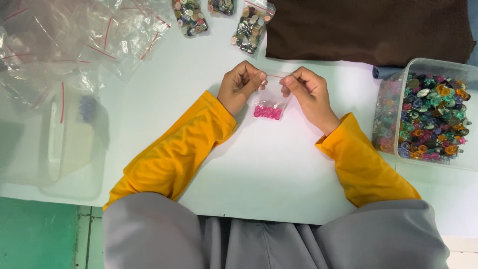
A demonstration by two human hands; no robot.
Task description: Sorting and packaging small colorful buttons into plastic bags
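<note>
I see a small clear zip bag (269, 105) with pink buttons (268, 112) bunched at its bottom, frame centre, above the white surface (259, 169). Left hand (241, 85) and right hand (304, 89) curled, each grip pinching the bag's top edge.

White surface (259, 164) in view | far edge: brown cloth (368, 27), three bags of mixed buttons (251, 27) | left side: heap of empty clear bags (64, 45), clear lid (69, 149) | right edge: clear tub of coloured buttons (428, 117) | middle: small bag of pink buttons (268, 110)
</note>
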